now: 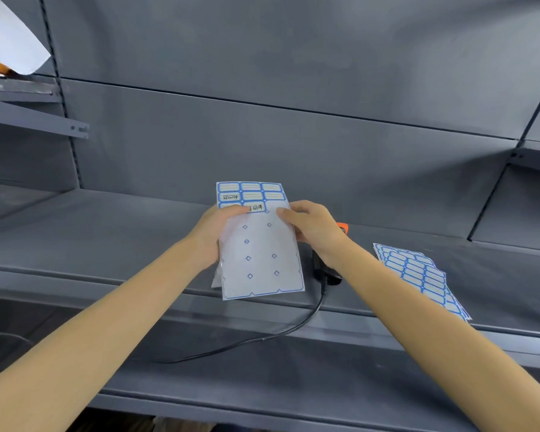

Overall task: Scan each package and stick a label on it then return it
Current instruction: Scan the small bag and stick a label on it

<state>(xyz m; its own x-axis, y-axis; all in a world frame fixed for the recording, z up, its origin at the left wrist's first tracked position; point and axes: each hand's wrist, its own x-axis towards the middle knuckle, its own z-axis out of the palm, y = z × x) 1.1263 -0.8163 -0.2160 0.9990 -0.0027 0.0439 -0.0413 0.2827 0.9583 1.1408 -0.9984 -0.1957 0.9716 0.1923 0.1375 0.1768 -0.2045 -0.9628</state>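
A label sheet (259,254) with blue-bordered stickers left only in its top rows is held up over the grey shelf (106,244). My left hand (214,233) grips its left edge, thumb on the front near a written label. My right hand (312,227) pinches the sheet's right edge at the same height. Behind the sheet a thin clear bag edge shows at the lower left. A black barcode scanner (326,269) with an orange tip lies on the shelf under my right wrist. No package is plainly visible.
A stack of full blue label sheets (421,275) lies on the shelf to the right. The scanner's black cable (262,338) loops down over the shelf's front edge. At the upper left, a white and orange item (10,45) sits on a higher shelf.
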